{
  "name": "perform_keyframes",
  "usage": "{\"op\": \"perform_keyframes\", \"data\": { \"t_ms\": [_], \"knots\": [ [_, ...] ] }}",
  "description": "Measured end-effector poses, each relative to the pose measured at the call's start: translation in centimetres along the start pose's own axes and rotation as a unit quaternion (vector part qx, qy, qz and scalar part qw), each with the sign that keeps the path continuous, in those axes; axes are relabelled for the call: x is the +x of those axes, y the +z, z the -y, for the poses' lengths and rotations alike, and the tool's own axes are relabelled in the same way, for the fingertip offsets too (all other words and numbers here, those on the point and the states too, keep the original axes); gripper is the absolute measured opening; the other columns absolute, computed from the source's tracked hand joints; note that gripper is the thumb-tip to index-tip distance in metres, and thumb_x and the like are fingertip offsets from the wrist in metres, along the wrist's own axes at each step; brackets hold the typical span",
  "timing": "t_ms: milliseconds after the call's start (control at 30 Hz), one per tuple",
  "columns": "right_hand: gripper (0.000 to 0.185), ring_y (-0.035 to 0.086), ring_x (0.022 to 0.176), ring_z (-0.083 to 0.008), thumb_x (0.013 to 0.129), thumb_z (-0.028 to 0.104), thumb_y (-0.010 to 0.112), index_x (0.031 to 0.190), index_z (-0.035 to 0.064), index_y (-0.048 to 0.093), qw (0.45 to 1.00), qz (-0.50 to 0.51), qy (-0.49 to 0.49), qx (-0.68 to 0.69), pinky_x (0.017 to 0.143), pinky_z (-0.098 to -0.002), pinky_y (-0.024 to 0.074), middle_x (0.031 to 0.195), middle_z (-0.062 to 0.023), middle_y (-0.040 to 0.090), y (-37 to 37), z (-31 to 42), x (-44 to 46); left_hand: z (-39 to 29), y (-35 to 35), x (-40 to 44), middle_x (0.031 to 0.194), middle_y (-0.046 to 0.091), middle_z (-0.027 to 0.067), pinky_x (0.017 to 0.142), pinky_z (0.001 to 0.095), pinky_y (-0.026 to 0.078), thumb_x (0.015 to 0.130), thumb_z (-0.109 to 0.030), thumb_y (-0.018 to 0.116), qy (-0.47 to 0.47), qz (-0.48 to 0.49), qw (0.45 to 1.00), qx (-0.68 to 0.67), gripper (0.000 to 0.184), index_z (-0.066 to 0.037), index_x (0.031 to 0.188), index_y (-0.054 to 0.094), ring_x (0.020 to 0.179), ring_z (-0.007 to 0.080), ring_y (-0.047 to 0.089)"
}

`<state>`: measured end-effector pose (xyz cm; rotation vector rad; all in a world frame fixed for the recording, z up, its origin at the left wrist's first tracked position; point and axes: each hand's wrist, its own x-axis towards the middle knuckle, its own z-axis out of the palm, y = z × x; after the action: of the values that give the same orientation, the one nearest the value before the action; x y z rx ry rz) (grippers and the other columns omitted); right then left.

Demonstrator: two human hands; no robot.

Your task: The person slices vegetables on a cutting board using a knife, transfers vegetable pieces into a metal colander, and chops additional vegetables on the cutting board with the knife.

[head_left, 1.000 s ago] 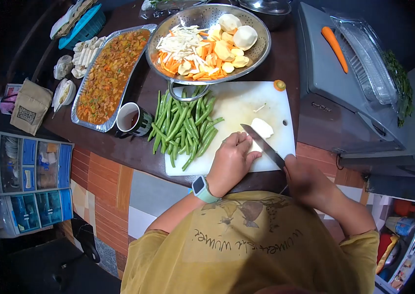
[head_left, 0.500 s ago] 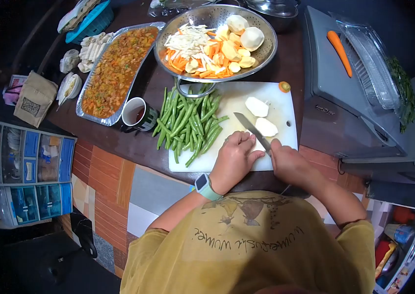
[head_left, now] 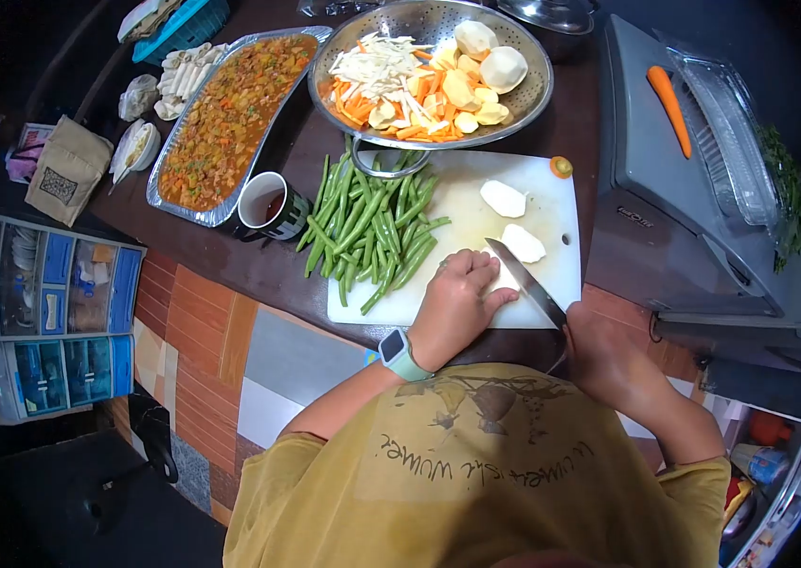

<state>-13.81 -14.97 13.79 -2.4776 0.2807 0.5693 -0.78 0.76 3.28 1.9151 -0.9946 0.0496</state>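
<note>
My right hand grips a kitchen knife, its blade slanting over the near right part of the white cutting board. My left hand, with a watch at the wrist, is closed with fingers bent over a peeled white vegetable piece, mostly hidden beside the blade. Just beyond the knife tip lie two more peeled white vegetable pieces, a far one and a near one. A pile of green beans covers the board's left side.
Behind the board stands a steel colander of cut vegetables. A mug and a foil tray of stew are to the left. A carrot stub sits at the board's corner. On the right, a carrot lies atop a grey appliance.
My right hand has drawn the knife back toward me and to the right. My left hand stays in nearly the same place on the board. The whole view has shifted slightly.
</note>
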Motion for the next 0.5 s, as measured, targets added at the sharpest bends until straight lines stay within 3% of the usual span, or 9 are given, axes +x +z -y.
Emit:
{"op": "perform_keyframes", "data": {
  "t_ms": [167,267,333,500],
  "knots": [
    [0.015,0.055,0.077,-0.0485,0.084,0.003,0.038,0.097,-0.0044,0.036,0.999,0.002,-0.012,0.041,0.067,-0.0525,0.0432,0.076,-0.0294,0.057,-0.4,0.2,0.4,0.0,-0.1,0.0,0.088,0.061,0.0133,0.065,0.0343,0.050,0.067,-0.017,0.079,-0.010,0.011,1.000,-0.004,0.033,0.000,0.091,0.065,0.074,0.0294,0.059],
    [0.015,0.056,0.078,-0.0481,0.085,0.003,0.038,0.097,-0.0044,0.036,0.999,0.038,0.034,0.011,0.067,-0.0516,0.0441,0.077,-0.0293,0.057,0.8,-0.4,2.3,0.0,-0.1,0.0,0.088,0.061,0.0133,0.065,0.0343,0.050,0.067,-0.017,0.079,-0.003,0.011,1.000,-0.003,0.034,0.000,0.092,0.065,0.075,0.0294,0.059],
    [0.015,0.055,0.079,-0.0476,0.092,0.013,0.042,0.095,-0.0020,0.040,0.997,0.012,-0.003,0.080,0.069,-0.0509,0.0431,0.079,-0.0296,0.056,2.5,-1.6,4.2,0.0,0.0,0.0,0.089,0.061,0.0128,0.066,0.0341,0.050,0.067,-0.018,0.080,-0.002,0.011,1.000,0.003,0.033,0.000,0.091,0.065,0.076,0.0291,0.059],
    [0.015,0.056,0.074,-0.0472,0.093,0.013,0.042,0.092,-0.0025,0.041,0.996,-0.063,-0.047,0.042,0.066,-0.0523,0.0432,0.074,-0.0297,0.056,4.0,-2.6,6.3,0.2,0.2,-0.5,0.090,0.062,0.0148,0.072,0.0362,0.051,0.067,-0.018,0.079,-0.020,0.000,1.000,-0.008,0.035,0.003,0.091,0.066,0.083,0.0310,0.060]
  ]
}}
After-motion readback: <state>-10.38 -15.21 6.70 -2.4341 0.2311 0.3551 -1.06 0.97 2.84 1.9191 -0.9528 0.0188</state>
